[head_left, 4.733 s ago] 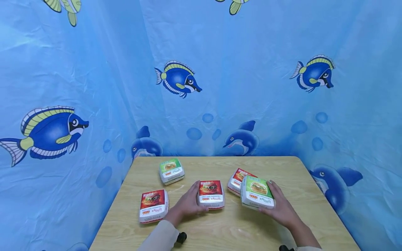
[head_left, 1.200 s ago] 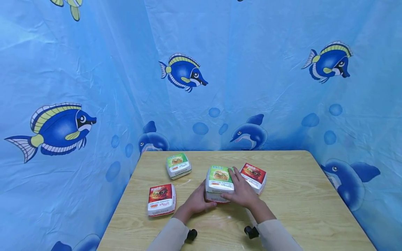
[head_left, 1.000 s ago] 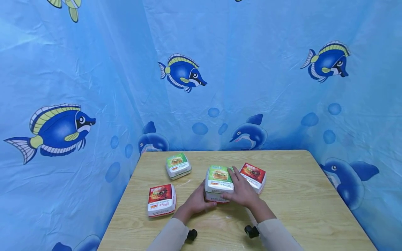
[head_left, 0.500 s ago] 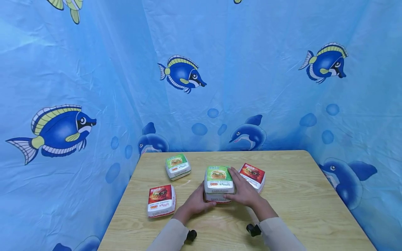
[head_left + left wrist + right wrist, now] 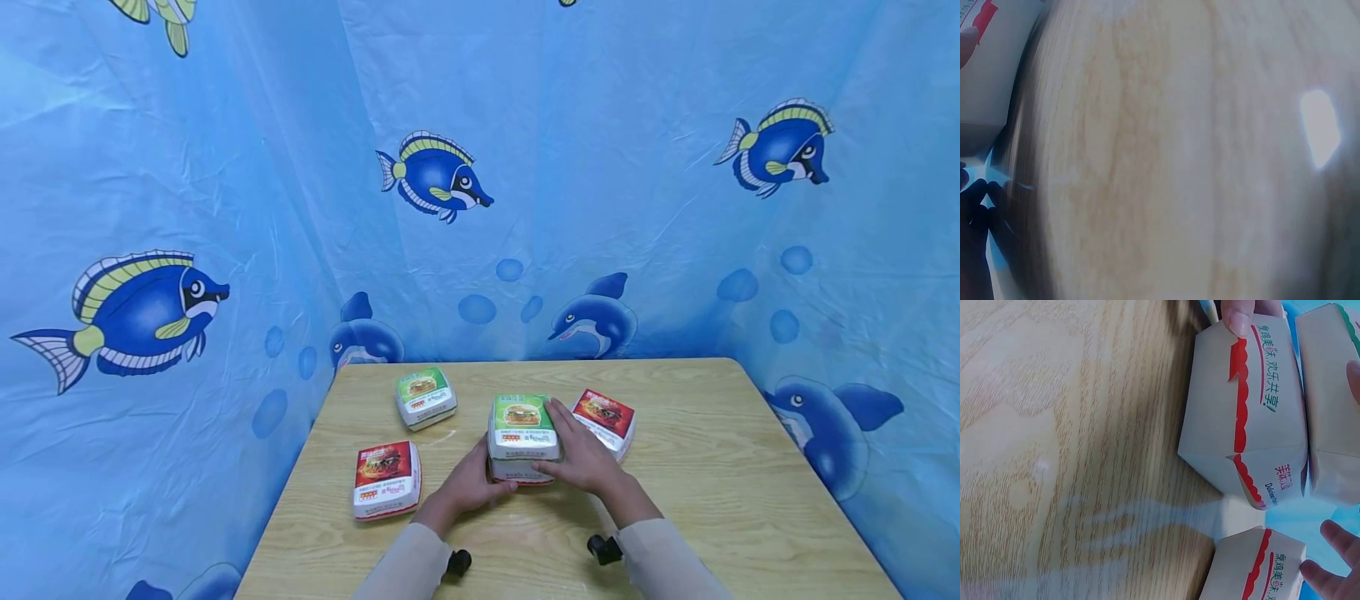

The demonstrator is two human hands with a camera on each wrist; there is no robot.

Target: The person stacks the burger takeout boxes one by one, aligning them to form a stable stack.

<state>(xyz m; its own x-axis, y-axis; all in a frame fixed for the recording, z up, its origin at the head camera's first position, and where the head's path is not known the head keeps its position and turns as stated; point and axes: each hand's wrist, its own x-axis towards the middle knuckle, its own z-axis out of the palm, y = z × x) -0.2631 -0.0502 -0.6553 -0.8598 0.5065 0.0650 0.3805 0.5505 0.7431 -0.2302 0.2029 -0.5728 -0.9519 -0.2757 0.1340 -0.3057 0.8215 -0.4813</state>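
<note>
On my feed, the left hand (image 5: 470, 483) grips the red-trimmed box (image 5: 528, 473) on the counter (image 5: 735, 500), thumb in front. Right hand (image 5: 587, 454) grips the green-topped box (image 5: 522, 425) sitting on it, fingers along its right side. Red-topped boxes either side: one left (image 5: 386, 481), one right (image 5: 604, 421). Another green-topped one (image 5: 425, 398), back left.

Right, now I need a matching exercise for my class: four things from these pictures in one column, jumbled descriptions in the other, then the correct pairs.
Column one
1. Left hand
2. Table
3. Upper box
4. Right hand

Column two
A. Green on its lid
B. Grips the stack's green-lidded box
C. Pale, wood-grained surface
D. Grips the stack's lower box

Pairs: 1-D, 2-C, 3-A, 4-B
</note>
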